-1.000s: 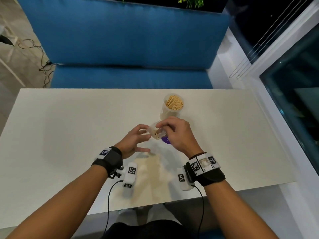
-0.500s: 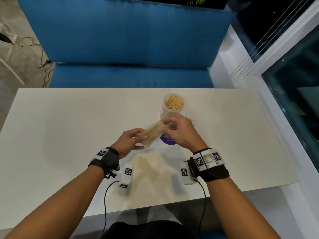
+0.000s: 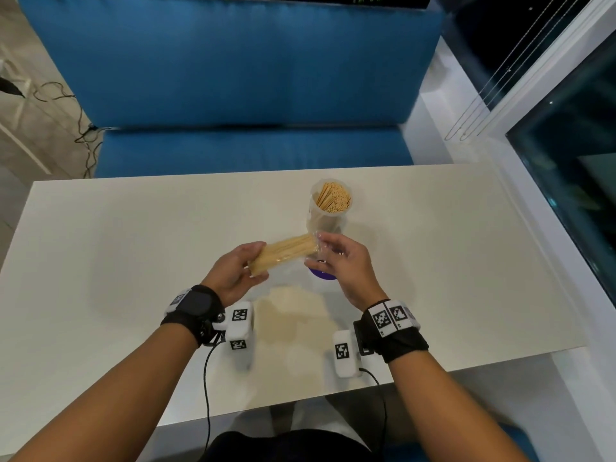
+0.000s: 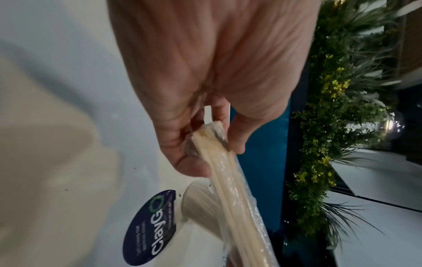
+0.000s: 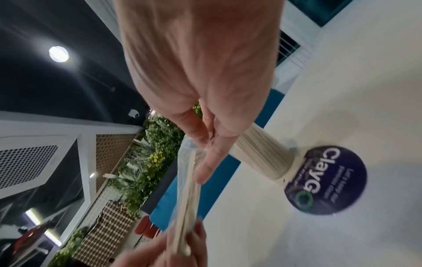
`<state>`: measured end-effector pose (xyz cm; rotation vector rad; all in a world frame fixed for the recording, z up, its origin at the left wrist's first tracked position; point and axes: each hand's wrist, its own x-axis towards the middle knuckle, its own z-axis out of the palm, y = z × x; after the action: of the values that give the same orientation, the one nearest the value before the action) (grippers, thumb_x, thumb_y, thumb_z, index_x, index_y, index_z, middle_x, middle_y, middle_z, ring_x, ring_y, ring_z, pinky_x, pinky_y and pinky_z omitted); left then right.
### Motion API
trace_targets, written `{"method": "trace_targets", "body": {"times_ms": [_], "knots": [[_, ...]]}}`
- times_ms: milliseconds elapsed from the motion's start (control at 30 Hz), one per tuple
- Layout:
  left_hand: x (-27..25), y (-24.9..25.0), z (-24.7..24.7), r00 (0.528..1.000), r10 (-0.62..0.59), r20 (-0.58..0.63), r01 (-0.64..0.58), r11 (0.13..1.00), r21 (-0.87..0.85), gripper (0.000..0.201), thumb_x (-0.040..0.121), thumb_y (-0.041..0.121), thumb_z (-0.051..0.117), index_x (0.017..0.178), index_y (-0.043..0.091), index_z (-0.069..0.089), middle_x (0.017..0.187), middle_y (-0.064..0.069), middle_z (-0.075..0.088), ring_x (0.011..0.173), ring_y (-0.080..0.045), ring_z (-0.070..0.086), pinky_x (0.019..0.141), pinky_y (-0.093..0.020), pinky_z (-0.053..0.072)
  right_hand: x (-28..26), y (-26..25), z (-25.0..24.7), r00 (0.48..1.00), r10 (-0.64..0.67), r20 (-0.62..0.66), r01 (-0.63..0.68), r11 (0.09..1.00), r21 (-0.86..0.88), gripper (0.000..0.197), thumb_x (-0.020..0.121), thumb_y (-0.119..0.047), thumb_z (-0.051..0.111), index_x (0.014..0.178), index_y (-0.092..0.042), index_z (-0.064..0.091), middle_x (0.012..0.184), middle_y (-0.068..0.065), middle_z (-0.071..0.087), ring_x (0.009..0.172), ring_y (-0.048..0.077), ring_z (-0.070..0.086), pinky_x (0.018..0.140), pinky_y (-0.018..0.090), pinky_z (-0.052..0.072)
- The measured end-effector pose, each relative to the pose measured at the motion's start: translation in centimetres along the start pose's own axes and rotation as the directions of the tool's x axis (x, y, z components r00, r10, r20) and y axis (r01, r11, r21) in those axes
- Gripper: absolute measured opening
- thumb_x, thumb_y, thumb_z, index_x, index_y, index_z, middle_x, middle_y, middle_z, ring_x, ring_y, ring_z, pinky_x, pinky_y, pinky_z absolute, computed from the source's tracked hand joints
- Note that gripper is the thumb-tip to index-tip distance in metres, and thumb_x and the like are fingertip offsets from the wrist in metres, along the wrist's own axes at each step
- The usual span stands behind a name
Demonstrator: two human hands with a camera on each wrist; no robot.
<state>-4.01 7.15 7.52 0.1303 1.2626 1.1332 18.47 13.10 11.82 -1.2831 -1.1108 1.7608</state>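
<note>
Centre frame, my left hand (image 3: 230, 275) curls round one end of a plastic-wrapped stick bundle (image 3: 283, 258), while my right hand (image 3: 343, 265) pinches the wrap at the other end, likely to strip it off. The bundle hangs above the white table (image 3: 133, 245), just below the open tub of sticks (image 3: 328, 208). There is room to move toward frame left, and the table edges are well off.

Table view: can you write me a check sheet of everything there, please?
Surface: pale table, no spills seen.
Job's things: bundle of sticks in clear wrap, held above the table; open cup of sticks upright behind it; purple disc flat on the table.
Clutter: nothing seen.
Grippers: left hand grips the bundle's near end; right hand pinches the wrap at the far end.
Cables: black wrist cables hang past the table edge; floor cables beside the sofa.
Surroundings: blue sofa, window, plants.
</note>
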Motion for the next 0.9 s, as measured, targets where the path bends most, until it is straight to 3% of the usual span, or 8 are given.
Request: {"method": "trace_targets", "body": {"times_ms": [133,267,333,433,533,667,767,900], "knots": [[-0.4,2.0,0.9,0.975,0.223,-0.010,-0.213,0.945,0.248,0.013,0.100,0.013,0.061,0.103,0.003,0.068,0.105,-0.016,0.069,0.081,-0.023,0.061,0.061,-0.029,0.053,0.0,1.4,0.3,0.996,0.083,0.010,-0.084,0.984,0.156,0.021,0.103,0.006,0.054,0.122,0.005,0.062,0.126,0.023,0.064,0.103,0.040,0.074,0.086,0.041,0.063],[-1.8,4.8,2.1,0.902,0.379,0.207,-0.424,0.691,0.585,0.017,0.098,0.020,0.067,0.100,0.004,0.072,0.095,-0.017,0.074,0.064,-0.023,0.056,0.060,-0.034,0.047,0.3,1.9,0.3,0.975,0.209,0.074,-0.222,0.909,0.353,0.033,0.109,-0.011,0.049,0.128,0.015,0.057,0.124,0.028,0.068,0.105,0.044,0.072,0.084,0.045,0.063],[-2.4,5.4,2.9,0.898,0.374,0.233,-0.439,0.732,0.520,0.023,0.097,0.022,0.068,0.109,0.002,0.071,0.101,-0.017,0.075,0.069,-0.021,0.062,0.064,-0.035,0.049,0.3,1.9,0.5,0.971,0.225,0.086,-0.240,0.865,0.441,0.029,0.108,-0.007,0.050,0.126,0.014,0.058,0.133,0.029,0.063,0.108,0.044,0.071,0.084,0.042,0.063],[-2.8,5.2,3.0,0.923,0.314,0.222,-0.357,0.914,0.191,0.039,0.098,0.022,0.066,0.125,-0.006,0.062,0.122,-0.019,0.070,0.097,-0.024,0.063,0.081,-0.035,0.050,0.3,1.8,0.6,0.966,0.237,0.106,-0.256,0.800,0.543,0.024,0.106,0.000,0.047,0.124,0.010,0.060,0.131,0.028,0.064,0.109,0.043,0.070,0.087,0.037,0.063],[-2.8,3.6,3.4,0.927,0.264,0.267,-0.287,0.957,0.047,0.033,0.099,0.025,0.064,0.121,0.001,0.067,0.121,-0.012,0.068,0.109,-0.024,0.059,0.098,-0.037,0.045,0.4,1.8,1.1,0.963,0.238,0.129,-0.268,0.762,0.590,0.028,0.105,0.005,0.047,0.130,0.013,0.057,0.133,0.029,0.064,0.114,0.040,0.069,0.100,0.039,0.058],[-2.6,1.9,5.3,0.928,0.310,0.205,-0.333,0.938,0.093,0.040,0.105,0.027,0.049,0.139,0.006,0.053,0.132,-0.011,0.068,0.126,-0.027,0.062,0.106,-0.042,0.048,0.2,2.1,2.3,0.955,0.252,0.157,-0.297,0.771,0.563,0.037,0.102,0.004,0.053,0.137,0.015,0.052,0.138,0.029,0.061,0.128,0.041,0.061,0.101,0.040,0.058],[-2.5,2.4,6.4,0.910,0.378,0.172,-0.408,0.890,0.203,0.039,0.108,0.027,0.045,0.135,-0.001,0.053,0.124,-0.017,0.070,0.123,-0.033,0.063,0.107,-0.047,0.049,0.3,2.2,2.5,0.940,0.296,0.167,-0.334,0.715,0.614,0.040,0.101,0.003,0.052,0.140,0.013,0.051,0.139,0.032,0.060,0.119,0.044,0.066,0.097,0.043,0.059],[-3.3,3.4,7.2,0.852,0.415,0.320,-0.520,0.747,0.414,0.026,0.108,0.030,0.047,0.124,0.021,0.065,0.124,-0.009,0.070,0.121,-0.028,0.063,0.110,-0.052,0.045,0.7,1.9,2.1,0.922,0.346,0.174,-0.369,0.649,0.665,0.034,0.104,-0.002,0.044,0.132,0.012,0.057,0.140,0.034,0.057,0.119,0.046,0.063,0.104,0.048,0.053]]}}
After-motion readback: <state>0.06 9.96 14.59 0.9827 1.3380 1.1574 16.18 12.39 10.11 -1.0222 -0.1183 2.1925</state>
